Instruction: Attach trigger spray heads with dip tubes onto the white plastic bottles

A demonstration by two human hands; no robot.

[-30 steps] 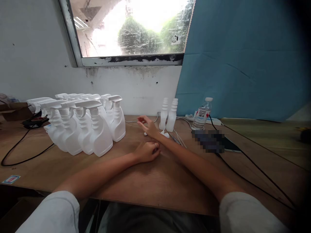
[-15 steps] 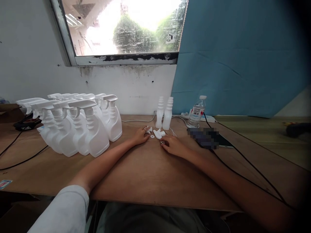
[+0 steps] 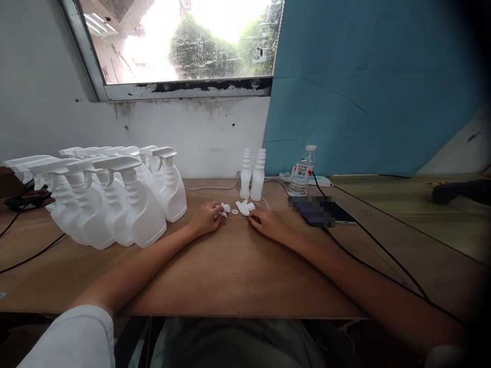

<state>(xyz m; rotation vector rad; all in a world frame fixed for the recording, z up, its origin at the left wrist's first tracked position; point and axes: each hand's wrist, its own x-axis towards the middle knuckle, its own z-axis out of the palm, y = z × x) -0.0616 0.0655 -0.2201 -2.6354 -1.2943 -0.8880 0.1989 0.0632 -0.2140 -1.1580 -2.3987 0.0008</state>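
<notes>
My left hand (image 3: 207, 217) rests on the table with its fingers closed around a white spray trigger head (image 3: 226, 208). Just right of it a small white washer (image 3: 235, 211) lies flat. A second white trigger head (image 3: 243, 207) lies on its side, close to the fingertips of my right hand (image 3: 268, 223). The right fingers are curled and pressed together; what they hold is hidden. Behind, two white bottles without spray heads (image 3: 245, 179) stand upright, with thin white tubes (image 3: 266, 203) lying beside them.
Several white spray bottles with trigger heads (image 3: 143, 214) stand grouped at the left. On the right are a clear water bottle (image 3: 302, 176), a dark, partly blurred object (image 3: 312, 210) and a tablet-like device (image 3: 341, 213). Black cables (image 3: 387, 260) cross the table's right side.
The view has shifted slightly. My left hand has drawn back a little from the washer with its trigger head. My right fingertips are closer to the lying trigger head; the small ring at them no longer shows.
</notes>
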